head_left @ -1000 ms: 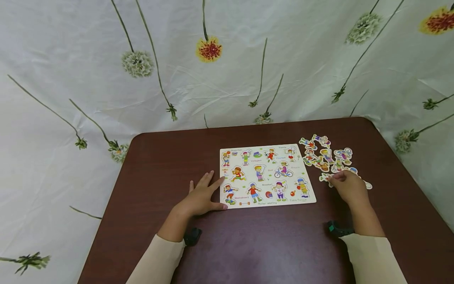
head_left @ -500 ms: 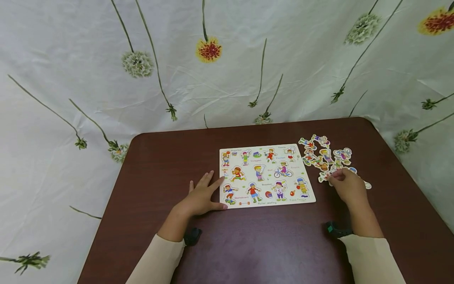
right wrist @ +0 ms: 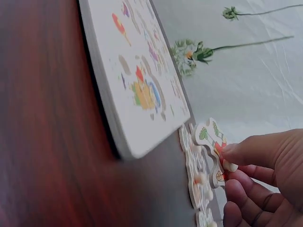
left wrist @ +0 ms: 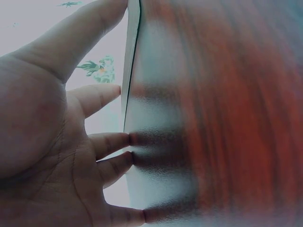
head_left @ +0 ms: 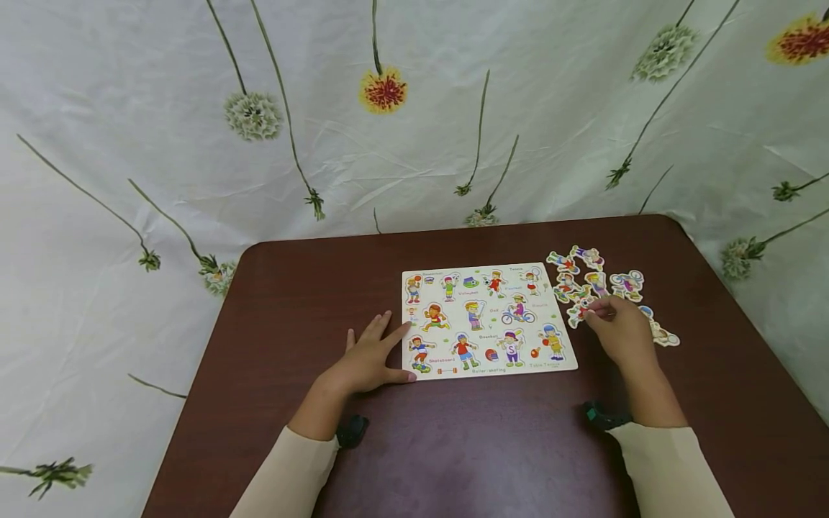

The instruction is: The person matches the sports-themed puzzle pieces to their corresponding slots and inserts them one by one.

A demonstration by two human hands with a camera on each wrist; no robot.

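1. Head view: The right hand (head_left: 624, 334) pinches a picture piece (head_left: 577, 312), just beside the right edge of the board (head_left: 544, 316). The piece is small here and partly covered by fingers, so I can say only that its long axis seems to slant, the free end pointing to the board. Other loose pieces (head_left: 627, 285) lie on the desk (head_left: 311, 302). The left hand (head_left: 365, 360) has its grip loose, with fingers spread and touching the board's left edge. Compared with half a second ago, the right hand and its piece are more to the left, nearer to the board; the left hand and the board are in the same place.

2. Left wrist view: The palm faces the camera, the fingers are apart, and the board appears as a thin pale edge beside the fingertips.

3. Right wrist view: The grip is closed on the piece, the thumb upon its printed face. Its long axis runs nearly upright in this view, leaning slightly; the end with two green parts points upward, and the opposite end points downward.
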